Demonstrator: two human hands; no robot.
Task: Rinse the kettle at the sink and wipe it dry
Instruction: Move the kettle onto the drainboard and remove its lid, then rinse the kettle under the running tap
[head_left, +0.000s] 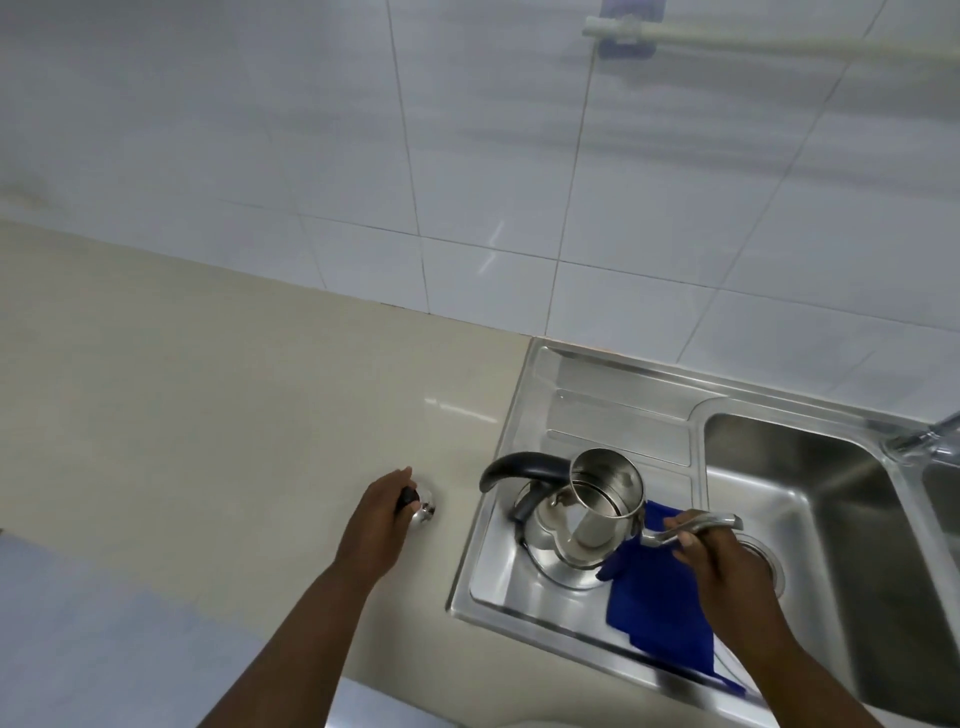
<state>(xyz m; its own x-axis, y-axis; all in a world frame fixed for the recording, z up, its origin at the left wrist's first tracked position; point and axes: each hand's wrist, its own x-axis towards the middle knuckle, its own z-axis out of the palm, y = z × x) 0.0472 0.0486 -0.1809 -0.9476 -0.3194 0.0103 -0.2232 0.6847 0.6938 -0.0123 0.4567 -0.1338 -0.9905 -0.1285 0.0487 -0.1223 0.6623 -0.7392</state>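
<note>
Kettle (550, 530) sat upright on the steel drainboard (613, 410) of the sink unit, lid off, black handle (524, 462) arching over the left side. Right hand (711, 551) gripped the handle of a steel cup (608, 483), fingers closed around it, cup tilted on its side directly over the kettle's open mouth. Blue cloth (660, 608) lay on the drainboard just right of the kettle, partly under the right hand. Left hand (379, 514) rested on the beige counter (208, 415), fingers closed on the black knob of the kettle lid (423, 506). Basin (810, 519) to the right; tap (930, 436) at the frame edge.
</note>
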